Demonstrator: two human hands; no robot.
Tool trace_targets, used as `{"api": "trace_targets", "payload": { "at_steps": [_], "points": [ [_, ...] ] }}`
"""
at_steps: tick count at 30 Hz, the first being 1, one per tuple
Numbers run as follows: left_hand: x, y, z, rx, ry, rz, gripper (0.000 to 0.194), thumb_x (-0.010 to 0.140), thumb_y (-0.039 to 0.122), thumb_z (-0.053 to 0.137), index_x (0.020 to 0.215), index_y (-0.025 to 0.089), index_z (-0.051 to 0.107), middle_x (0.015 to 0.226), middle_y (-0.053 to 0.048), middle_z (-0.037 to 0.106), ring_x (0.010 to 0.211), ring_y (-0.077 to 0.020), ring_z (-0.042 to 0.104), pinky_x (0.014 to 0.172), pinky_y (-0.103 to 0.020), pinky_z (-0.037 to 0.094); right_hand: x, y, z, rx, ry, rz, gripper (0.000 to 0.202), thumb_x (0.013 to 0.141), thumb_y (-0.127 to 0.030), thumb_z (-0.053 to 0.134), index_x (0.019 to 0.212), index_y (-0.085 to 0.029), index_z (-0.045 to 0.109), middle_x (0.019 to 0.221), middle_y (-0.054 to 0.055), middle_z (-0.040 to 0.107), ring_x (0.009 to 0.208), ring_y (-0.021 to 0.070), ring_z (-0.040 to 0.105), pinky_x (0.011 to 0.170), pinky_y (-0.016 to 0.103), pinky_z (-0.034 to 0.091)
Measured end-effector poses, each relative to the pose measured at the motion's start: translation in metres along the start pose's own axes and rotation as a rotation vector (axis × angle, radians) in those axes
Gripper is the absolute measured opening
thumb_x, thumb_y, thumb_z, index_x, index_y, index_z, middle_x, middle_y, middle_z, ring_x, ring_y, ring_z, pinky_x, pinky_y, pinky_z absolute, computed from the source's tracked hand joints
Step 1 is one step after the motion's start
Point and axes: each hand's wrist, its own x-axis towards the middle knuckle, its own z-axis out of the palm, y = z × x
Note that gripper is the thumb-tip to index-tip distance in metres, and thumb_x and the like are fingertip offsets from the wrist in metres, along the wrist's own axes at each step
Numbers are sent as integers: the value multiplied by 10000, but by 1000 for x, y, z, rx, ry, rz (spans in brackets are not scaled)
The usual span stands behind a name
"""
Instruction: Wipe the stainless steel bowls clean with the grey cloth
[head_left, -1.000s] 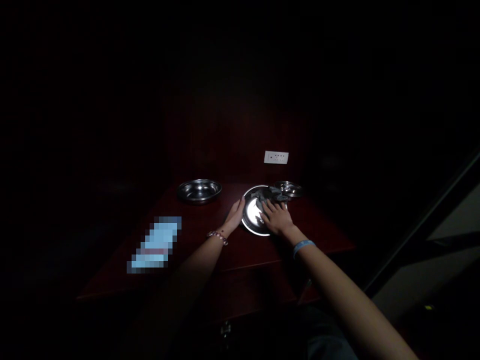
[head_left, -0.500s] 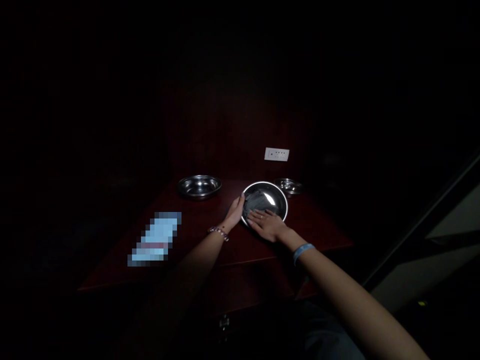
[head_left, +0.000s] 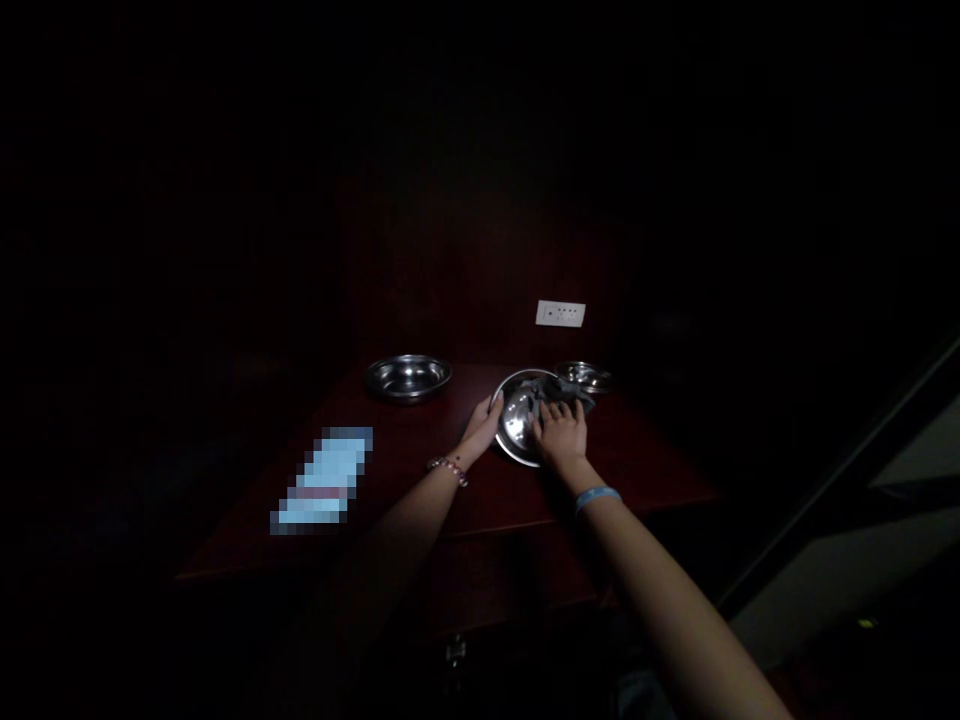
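A shiny round steel bowl is tilted toward me above the dark red table. My left hand grips its left rim, with the thumb on the inner side. Inside the bowl and over its right rim lies a dark grey cloth. My right hand is closed on the cloth, fingers bent and pressing it to the right side of the bowl. The palm side of this hand is hidden.
Another steel bowl stands at the back left of the table. A smaller bowl is behind my right hand. A pixelated light blue object lies at left. A white socket plate is on the wall.
My right hand has moved right across the bowl with the cloth, from its lower part to its right rim, and its fingers are now bent. My left hand still holds the left rim.
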Motion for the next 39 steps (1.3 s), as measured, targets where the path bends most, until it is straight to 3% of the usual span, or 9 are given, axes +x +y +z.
{"api": "trace_targets", "payload": {
  "at_steps": [4,9,13,19,22,25,28,33,39],
  "points": [
    [-5,8,3,25,-8,21,545,970,521,409,1242,105,631,1247,-144,691,1151,-253,635,1034,-366,465,-19,-13,-4,-88,-24,77,613,1026,-396,354,1409,68,474,1431,291,508,1367,372,435,1197,510,122],
    [-11,14,7,54,43,35,495,994,458,370,1234,117,635,1251,-137,689,1153,-239,633,1041,-355,455,-40,-20,-21,10,-182,26,603,1038,-443,288,1100,-40,733,1086,254,723,1059,360,668,974,501,421],
    [-11,14,9,75,79,56,500,996,466,352,1181,111,653,1190,-144,708,1096,-238,653,1012,-366,473,-51,-17,-19,170,-272,-24,679,1033,-521,199,1204,-102,705,1110,221,730,1073,332,686,932,453,487],
    [-11,11,7,83,89,1,535,984,542,339,1086,134,670,1109,-125,726,1078,-226,657,1001,-348,478,-33,-17,7,509,-289,-263,614,1049,-437,94,1516,-176,396,1514,99,477,1415,243,433,1163,446,343],
    [-9,8,6,48,70,31,550,973,558,354,1100,124,668,1138,-137,720,1097,-233,654,1025,-354,467,-15,-16,13,379,-193,-383,569,1046,-415,201,1539,-167,341,1607,75,309,1514,245,224,1224,475,219],
    [-8,8,6,8,53,21,544,967,541,377,1170,116,649,1225,-149,695,1133,-243,644,1049,-373,459,4,-2,10,148,-92,-409,544,1030,-412,299,1548,-246,324,1636,23,226,1515,285,207,1224,520,175],
    [-6,9,6,-31,6,4,546,960,532,395,1213,110,633,1245,-157,688,1113,-256,655,1027,-393,481,17,25,2,-7,-47,-329,543,1025,-423,318,1551,-287,310,1610,22,310,1471,285,317,1213,510,202],
    [-4,9,11,-25,21,63,557,947,554,409,1194,114,646,1224,-152,698,1111,-265,652,1020,-398,483,0,62,-6,-126,-82,-317,494,1011,-397,380,1467,-237,480,1538,74,444,1491,255,280,1227,486,154],
    [-7,10,16,67,82,74,500,976,490,355,1163,148,668,1172,-130,721,1071,-237,666,987,-373,500,-54,48,-17,152,-204,-339,565,1003,-574,312,1308,-240,651,1336,98,654,1336,289,516,1172,505,276]
  ]
}}
